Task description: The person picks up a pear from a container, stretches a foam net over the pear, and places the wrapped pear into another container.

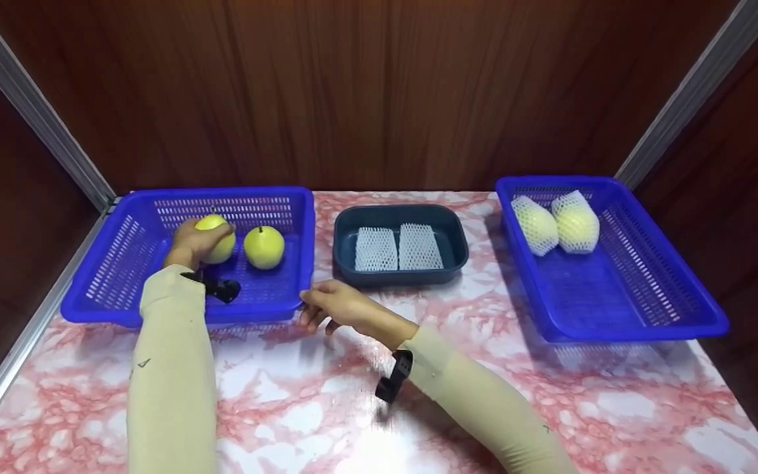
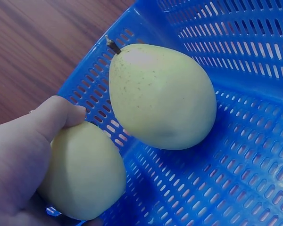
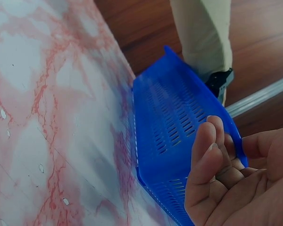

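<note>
In the left blue basket (image 1: pixel 308 230), my left hand (image 1: pixel 193 242) grips a yellow-green pear (image 2: pixel 85 174), its thumb across the top. Just right of it a second pear (image 1: pixel 264 249) rests on the basket floor, stem up. My right hand (image 1: pixel 346 305) is at the near right corner of this basket. The right wrist view shows its thumb and fingers pinching the basket's rim (image 3: pixel 228 125), with the other fingers loosely curled outside.
A dark teal tub (image 1: pixel 401 279) in the middle holds two white foam net sleeves (image 1: pixel 376 250). To the right, another blue basket (image 1: pixel 629 334) contains two pears in foam nets (image 1: pixel 575 224). Brown wood-grain panels (image 1: pixel 379 92) enclose the marbled table (image 1: pixel 274 408).
</note>
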`<state>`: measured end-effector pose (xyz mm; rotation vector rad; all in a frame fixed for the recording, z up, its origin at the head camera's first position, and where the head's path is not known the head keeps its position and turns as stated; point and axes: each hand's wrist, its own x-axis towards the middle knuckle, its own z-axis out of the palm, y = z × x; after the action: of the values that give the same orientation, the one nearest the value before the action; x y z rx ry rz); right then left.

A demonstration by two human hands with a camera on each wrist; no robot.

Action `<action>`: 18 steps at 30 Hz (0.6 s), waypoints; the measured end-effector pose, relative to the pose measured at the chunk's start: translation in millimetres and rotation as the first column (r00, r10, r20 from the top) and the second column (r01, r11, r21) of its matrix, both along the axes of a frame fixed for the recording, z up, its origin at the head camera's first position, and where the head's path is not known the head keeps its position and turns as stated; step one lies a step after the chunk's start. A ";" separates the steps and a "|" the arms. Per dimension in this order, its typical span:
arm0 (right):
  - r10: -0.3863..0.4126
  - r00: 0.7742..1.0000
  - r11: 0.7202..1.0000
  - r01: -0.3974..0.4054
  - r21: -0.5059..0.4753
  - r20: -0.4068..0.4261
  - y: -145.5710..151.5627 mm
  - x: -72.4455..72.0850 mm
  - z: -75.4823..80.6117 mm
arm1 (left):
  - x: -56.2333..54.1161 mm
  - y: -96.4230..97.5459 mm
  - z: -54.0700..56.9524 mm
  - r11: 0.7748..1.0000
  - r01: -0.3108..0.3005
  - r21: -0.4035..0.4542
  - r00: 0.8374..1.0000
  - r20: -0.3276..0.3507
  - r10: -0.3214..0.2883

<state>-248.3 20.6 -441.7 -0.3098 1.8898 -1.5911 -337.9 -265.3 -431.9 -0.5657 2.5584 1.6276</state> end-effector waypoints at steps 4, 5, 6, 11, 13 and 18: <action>0.003 1.000 1.000 -0.003 -0.002 -0.002 0.4 0.4 0.3 | 1.1 -1.5 3.5 0.998 -0.055 0.027 0.998 0.007 0.055; 0.004 1.000 1.000 -0.004 -0.003 -0.003 0.5 0.5 0.5 | 1.9 -1.6 5.2 0.997 -0.065 0.037 0.998 0.010 0.065; 0.004 1.000 1.000 -0.004 -0.004 -0.004 0.6 0.7 0.5 | 2.6 -2.1 6.8 0.997 -0.071 0.040 0.997 0.013 0.070; 0.013 1.000 1.000 -0.013 -0.001 -0.010 1.3 0.9 0.7 | 7.5 -5.4 17.2 0.996 -0.063 0.059 0.998 0.036 0.060; 0.021 1.000 1.000 -0.020 0.003 -0.016 1.6 0.9 0.7 | 8.8 -7.2 20.5 0.997 -0.055 0.057 0.998 0.041 0.052; 0.036 0.999 0.999 -0.035 0.011 -0.025 2.8 1.1 1.5 | 10.5 -12.3 26.0 0.998 -0.018 0.066 1.000 0.019 0.017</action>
<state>-247.2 23.4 -440.2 -0.3583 1.9001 -1.5605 -327.4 -277.6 -405.9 -0.5959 2.4831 1.6972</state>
